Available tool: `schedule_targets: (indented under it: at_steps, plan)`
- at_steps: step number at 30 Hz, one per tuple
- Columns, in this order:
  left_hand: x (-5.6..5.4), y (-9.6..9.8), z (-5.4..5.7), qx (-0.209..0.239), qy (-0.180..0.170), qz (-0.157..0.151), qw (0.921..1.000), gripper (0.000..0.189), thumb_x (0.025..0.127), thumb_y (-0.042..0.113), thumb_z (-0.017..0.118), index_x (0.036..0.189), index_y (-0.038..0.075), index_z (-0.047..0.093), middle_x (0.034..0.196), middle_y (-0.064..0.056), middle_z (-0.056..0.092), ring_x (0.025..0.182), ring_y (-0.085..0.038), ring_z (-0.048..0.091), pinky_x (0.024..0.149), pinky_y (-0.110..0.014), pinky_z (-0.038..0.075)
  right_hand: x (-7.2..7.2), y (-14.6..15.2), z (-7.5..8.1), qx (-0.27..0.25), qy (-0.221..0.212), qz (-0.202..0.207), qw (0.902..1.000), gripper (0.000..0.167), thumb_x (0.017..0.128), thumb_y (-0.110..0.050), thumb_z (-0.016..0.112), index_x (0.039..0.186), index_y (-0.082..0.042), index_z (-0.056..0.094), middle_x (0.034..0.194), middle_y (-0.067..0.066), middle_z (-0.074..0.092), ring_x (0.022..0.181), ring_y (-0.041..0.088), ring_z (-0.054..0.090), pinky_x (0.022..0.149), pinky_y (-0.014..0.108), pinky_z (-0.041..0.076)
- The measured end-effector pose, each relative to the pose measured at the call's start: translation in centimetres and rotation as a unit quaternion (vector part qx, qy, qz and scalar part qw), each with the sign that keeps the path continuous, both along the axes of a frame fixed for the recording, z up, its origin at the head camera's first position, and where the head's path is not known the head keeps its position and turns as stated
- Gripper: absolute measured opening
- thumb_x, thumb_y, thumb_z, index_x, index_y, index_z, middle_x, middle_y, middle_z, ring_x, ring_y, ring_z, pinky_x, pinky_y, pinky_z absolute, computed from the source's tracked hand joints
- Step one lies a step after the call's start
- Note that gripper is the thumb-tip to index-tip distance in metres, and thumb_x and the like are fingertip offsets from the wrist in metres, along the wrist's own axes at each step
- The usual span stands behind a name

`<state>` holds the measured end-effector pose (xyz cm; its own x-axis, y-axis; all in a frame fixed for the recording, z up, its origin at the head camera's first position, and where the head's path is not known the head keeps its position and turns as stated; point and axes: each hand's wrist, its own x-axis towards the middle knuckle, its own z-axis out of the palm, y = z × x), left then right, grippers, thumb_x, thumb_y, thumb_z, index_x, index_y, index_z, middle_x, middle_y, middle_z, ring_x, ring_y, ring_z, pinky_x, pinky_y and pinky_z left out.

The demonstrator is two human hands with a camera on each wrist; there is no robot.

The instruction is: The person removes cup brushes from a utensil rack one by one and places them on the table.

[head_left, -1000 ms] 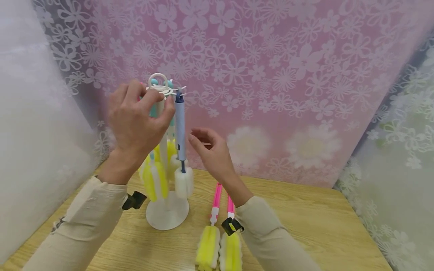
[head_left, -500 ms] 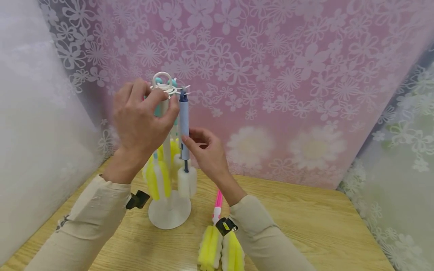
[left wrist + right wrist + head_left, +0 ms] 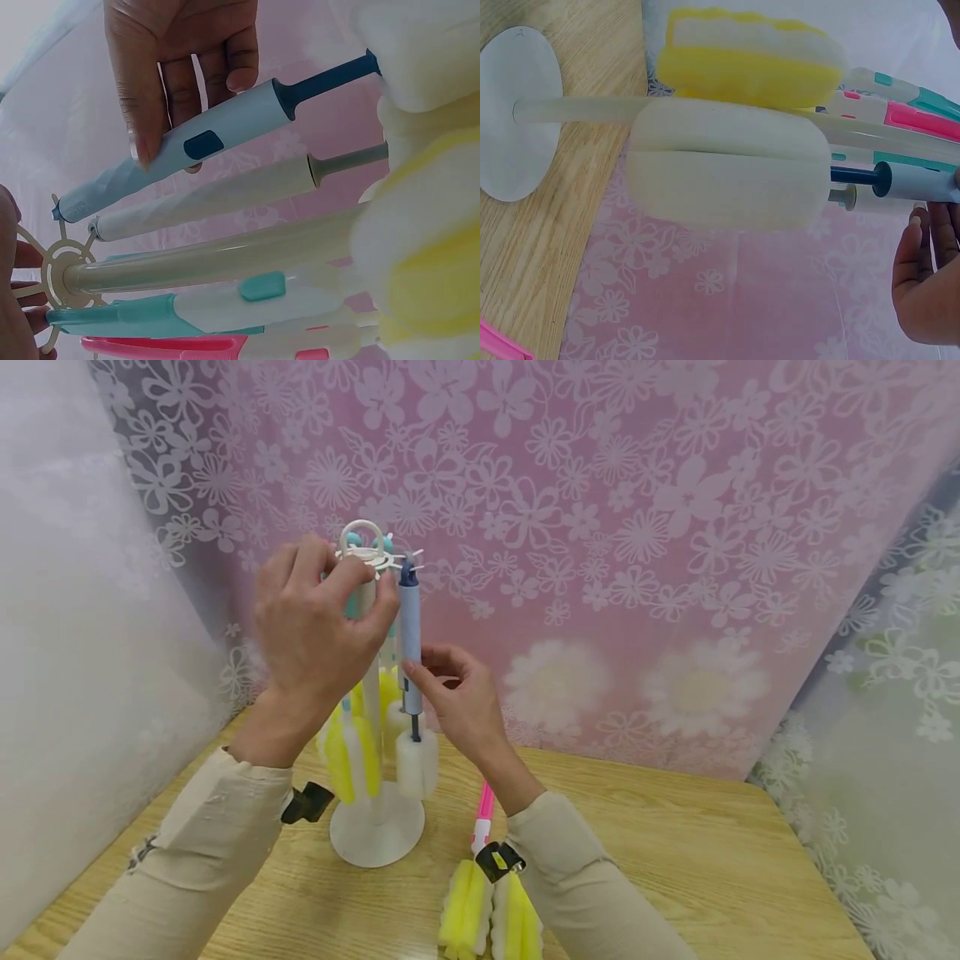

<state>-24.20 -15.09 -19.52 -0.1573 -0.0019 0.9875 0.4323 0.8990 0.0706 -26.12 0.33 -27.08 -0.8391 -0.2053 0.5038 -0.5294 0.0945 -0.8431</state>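
Note:
A white hanging rack (image 3: 377, 843) with a round base and spoked top holds several sponge bottle brushes. My left hand (image 3: 315, 618) grips the rack's top, thumb and fingers at the spokes. On the right side hangs a bottle brush with a light blue handle (image 3: 240, 124) and a white sponge head (image 3: 731, 165). My right hand (image 3: 465, 702) pinches that handle low down, thumb on the near side and fingers behind. Close by in the left wrist view are a brush with a pale grey handle (image 3: 210, 199), a teal-handled brush (image 3: 120, 316) and a pink-handled brush (image 3: 165, 346).
Two yellow-and-white sponge brushes lie on the wooden table (image 3: 637, 860) below my right forearm; the left one (image 3: 467, 910) shows a pink handle. A pink flowered curtain (image 3: 600, 527) stands behind, with pale flowered sheets at both sides.
My right hand has moved left from beside the blue brush and taken hold of its handle. My left hand stays at the rack's top. The head view has shifted slightly.

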Motion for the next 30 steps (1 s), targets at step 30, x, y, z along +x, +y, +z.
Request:
schedule_targets:
  at_steps: [30]
  plan:
    - [-0.3,0.3,-0.1,0.03,0.013,-0.019,0.9993,0.032,0.087,0.032,0.053,0.076,0.004,0.065,0.076,-0.014,0.047,0.076,-0.037,0.046,0.071,-0.048,0.037,1.6,9.7,-0.5,0.001,0.019,-0.142,0.9897,0.02,0.09,-0.009,0.065,0.105,0.005,0.066,0.096,0.019,0.066,0.087,0.028,0.061,0.071,0.023,0.048]
